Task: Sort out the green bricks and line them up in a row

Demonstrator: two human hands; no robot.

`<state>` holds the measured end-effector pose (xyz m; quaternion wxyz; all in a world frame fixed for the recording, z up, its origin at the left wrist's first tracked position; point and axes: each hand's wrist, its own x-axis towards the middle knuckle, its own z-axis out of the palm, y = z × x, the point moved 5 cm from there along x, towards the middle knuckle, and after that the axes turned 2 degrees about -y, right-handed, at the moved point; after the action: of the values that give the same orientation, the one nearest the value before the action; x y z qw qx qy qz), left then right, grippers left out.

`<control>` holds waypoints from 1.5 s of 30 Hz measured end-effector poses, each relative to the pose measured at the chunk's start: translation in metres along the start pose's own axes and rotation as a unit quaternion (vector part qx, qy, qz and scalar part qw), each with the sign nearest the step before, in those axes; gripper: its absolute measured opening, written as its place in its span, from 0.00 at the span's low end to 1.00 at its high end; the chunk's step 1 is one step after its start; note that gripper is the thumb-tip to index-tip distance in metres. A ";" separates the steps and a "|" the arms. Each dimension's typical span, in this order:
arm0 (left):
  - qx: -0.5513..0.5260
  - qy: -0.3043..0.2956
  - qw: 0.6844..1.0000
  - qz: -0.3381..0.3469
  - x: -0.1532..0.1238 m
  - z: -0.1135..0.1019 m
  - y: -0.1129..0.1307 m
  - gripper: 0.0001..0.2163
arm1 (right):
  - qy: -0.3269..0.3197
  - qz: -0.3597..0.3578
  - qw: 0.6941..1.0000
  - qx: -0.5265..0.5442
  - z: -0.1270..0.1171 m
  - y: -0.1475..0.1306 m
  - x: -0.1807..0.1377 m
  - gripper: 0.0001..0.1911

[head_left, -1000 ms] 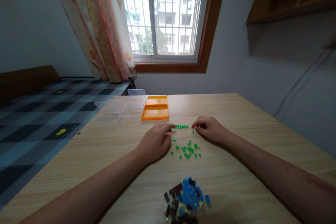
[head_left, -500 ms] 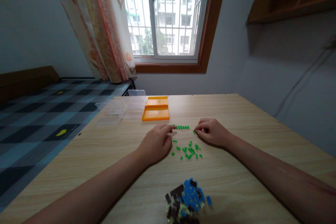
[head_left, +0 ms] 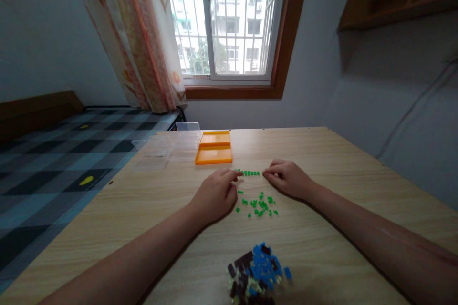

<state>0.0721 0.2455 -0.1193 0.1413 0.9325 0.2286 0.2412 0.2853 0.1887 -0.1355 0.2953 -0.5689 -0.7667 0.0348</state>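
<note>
Green bricks (head_left: 252,173) stand in a short, neat row on a pale wooden table (head_left: 332,162), lined up between a person's two bare hands. At the row's left end, the left hand (head_left: 216,195) rests with its index finger stretched out to the bricks and its thumb set apart below, the grip loose. A few bits of green show just beyond that fingertip. Just beside the opposite end, the right hand (head_left: 288,177) leans in with thumb and finger drawn close together; whether a brick is pinched between them is too small to tell. Both forearms reach in from the near edge, bare and angled toward each other.

Nearer the person, loose bricks (head_left: 263,205) of the same green lie scattered below the row, thickest toward the middle, with one stray near the left thumb. Closer still sits a mixed pile (head_left: 265,267) of blue, dark brown and pale pieces, a single blue one lying just off its right side. Past the left hand, an orange tray (head_left: 214,161) with two sections lies beside clear boxes (head_left: 152,162) near the table's far left corner. Behind are a barred window (head_left: 238,33) and a flowered curtain (head_left: 139,33), with a bed (head_left: 89,138) in checked cloth at left and a wooden shelf (head_left: 397,16) high on the wall at right
</note>
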 end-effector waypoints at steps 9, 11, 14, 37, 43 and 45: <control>-0.002 0.004 1.000 0.008 0.001 0.001 0.001 0.15 | 0.002 0.012 1.000 -0.017 0.004 0.001 0.004 0.12; -0.003 0.006 1.000 0.006 0.001 0.000 0.001 0.15 | 0.002 0.011 1.000 -0.013 0.004 0.001 0.004 0.12; -0.004 0.001 1.000 0.005 0.001 0.001 0.001 0.15 | 0.013 0.007 1.000 -0.006 0.003 0.001 0.003 0.12; -0.002 -0.003 1.000 0.005 0.001 0.001 0.000 0.13 | 0.010 0.010 1.000 -0.015 0.004 0.002 0.002 0.11; -0.003 -0.002 1.000 0.006 0.001 0.001 0.000 0.14 | 0.013 0.010 1.000 -0.016 0.004 0.003 0.002 0.11; -0.004 -0.001 1.000 0.004 0.001 0.001 0.000 0.13 | 0.011 0.009 1.000 -0.014 0.004 0.002 0.002 0.11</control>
<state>0.0732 0.2456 -0.1200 0.1437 0.9332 0.2236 0.2421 0.2850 0.1927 -0.1388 0.2956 -0.5803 -0.7586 0.0199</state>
